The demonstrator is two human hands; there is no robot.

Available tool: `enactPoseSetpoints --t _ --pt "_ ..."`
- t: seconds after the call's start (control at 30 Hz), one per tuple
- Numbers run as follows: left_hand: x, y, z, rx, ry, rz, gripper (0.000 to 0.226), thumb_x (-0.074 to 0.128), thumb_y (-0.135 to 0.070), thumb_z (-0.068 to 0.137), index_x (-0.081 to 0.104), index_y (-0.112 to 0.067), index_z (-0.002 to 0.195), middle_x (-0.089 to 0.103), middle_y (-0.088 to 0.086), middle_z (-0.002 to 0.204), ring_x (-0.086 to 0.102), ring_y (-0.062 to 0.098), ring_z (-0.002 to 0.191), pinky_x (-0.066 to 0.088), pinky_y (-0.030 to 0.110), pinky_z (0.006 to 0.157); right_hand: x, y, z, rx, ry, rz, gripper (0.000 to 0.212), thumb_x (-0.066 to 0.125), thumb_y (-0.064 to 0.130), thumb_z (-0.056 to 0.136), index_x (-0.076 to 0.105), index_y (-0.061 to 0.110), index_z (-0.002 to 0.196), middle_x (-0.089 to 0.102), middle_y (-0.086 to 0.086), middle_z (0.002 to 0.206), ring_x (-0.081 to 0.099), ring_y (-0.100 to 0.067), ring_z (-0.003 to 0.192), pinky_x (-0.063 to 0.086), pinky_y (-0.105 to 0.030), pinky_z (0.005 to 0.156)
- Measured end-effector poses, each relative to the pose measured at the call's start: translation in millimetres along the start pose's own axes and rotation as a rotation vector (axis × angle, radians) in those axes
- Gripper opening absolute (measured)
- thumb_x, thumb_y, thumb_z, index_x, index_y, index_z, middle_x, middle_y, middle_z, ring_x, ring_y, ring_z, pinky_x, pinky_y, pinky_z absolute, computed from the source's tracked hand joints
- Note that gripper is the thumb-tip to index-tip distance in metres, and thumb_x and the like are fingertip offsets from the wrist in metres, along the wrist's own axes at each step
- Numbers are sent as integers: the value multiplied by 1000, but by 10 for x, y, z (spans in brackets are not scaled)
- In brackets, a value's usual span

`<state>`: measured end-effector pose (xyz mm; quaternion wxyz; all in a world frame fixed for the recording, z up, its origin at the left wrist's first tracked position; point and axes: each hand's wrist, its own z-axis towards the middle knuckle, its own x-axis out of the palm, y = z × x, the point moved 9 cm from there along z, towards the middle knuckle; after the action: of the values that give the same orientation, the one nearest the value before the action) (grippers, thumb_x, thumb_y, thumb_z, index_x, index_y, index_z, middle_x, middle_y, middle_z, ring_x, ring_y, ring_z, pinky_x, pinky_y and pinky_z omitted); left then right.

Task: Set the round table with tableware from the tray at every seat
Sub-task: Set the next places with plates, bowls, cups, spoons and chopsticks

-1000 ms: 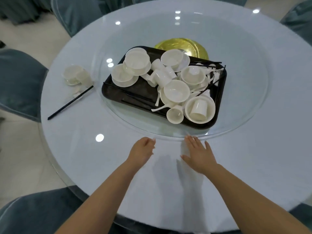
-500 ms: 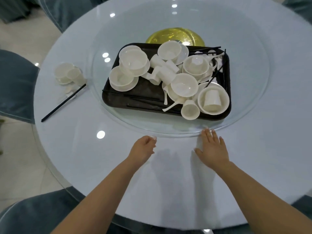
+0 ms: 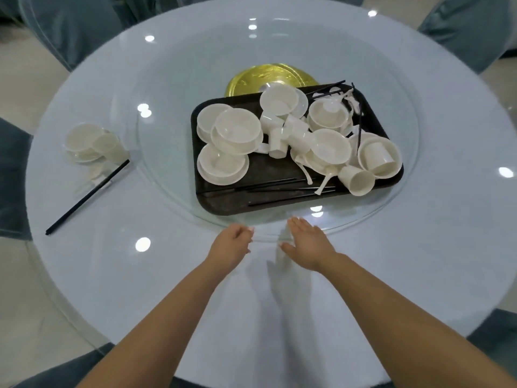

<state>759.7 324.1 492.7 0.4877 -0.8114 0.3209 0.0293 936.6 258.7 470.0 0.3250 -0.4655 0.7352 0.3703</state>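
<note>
A black tray sits on the glass turntable, piled with several white bowls, saucers, cups, spoons and black chopsticks. At the left seat lie a bowl, saucer and cup with a pair of chopsticks. My left hand rests at the turntable's near edge, fingers loosely curled, holding nothing. Beside it my right hand lies flat, its straight fingers touching the glass rim.
The round table has a pale blue cloth. A gold plate lies under the glass behind the tray. Blue-grey chairs stand around: at the left, the far left, the far right and the near corners.
The turntable has turned, carrying the tray round to the right so its long side faces me. My right hand slid along the glass rim, out to the right and back beside the left.
</note>
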Motion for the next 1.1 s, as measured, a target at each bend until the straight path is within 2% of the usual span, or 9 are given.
enactPoseSetpoints --t 0.1,0.2,0.33,0.47,0.63,0.77,0.93,0.97,1.1 --pt "-157 29 110 -12 -24 -26 24 52 -35 98 64 -14 99 67 2 96 65 14 73 51 30 73 80 -31 0 52 13 -9 75 31 53 101 -1 13 156 -6 -2 164 -7 -19 150 3 -43 121" --pt "-286 4 188 -19 -71 -56 21 51 -35 97 62 -17 98 66 2 99 66 15 75 53 35 80 86 -231 -30 95 16 -58 78 32 54 100 -5 14 155 -11 -1 164 -12 -19 150 3 -44 120" --pt "-391 -90 297 -31 -123 -84 22 53 -24 95 59 -17 115 64 3 101 67 22 82 54 39 85 36 -473 -27 145 20 -34 80 35 54 99 -6 13 155 -11 -2 164 -11 -20 150 8 -43 121" --pt "-483 -207 425 -30 -145 -14 43 53 -18 93 45 -17 135 58 4 112 64 29 99 53 44 92 7 -688 -46 184 -17 -6 89 43 54 96 -8 12 155 -13 -2 163 -14 -21 150 12 -40 122" --pt "-444 -309 656 -81 -180 -64 44 51 -20 95 46 -13 138 58 0 101 67 22 82 53 43 93 -33 -1001 -39 204 -47 17 95 47 56 93 -12 14 154 -19 2 162 -20 -18 148 20 -35 119" --pt "-292 -371 829 -126 -181 -51 46 52 -21 96 45 -10 140 61 5 111 69 23 81 52 44 96 -84 -1208 -27 222 -64 37 97 48 58 92 -14 17 154 -23 6 160 -23 -15 147 30 -35 113" --pt "-128 -383 981 -196 -205 -88 53 56 -21 94 40 -10 143 64 11 114 70 24 78 55 41 90 -150 -1435 -20 247 -127 86 95 50 57 91 -11 20 154 -22 8 160 -25 -12 145 31 -35 113" --pt "-98 -396 1009 -197 -214 -96 51 57 -20 93 41 -11 141 64 10 112 69 22 76 56 40 87 -165 -1475 -9 255 -142 106 95 50 57 91 -11 20 154 -22 9 160 -26 -10 143 29 -35 114" --pt "50 -479 1072 -142 -217 -88 51 61 -16 88 42 -7 135 63 1 77 69 23 78 56 41 85 -214 -1589 36 279 -180 158 94 51 57 91 -9 19 155 -20 8 160 -28 -7 139 20 -37 118"
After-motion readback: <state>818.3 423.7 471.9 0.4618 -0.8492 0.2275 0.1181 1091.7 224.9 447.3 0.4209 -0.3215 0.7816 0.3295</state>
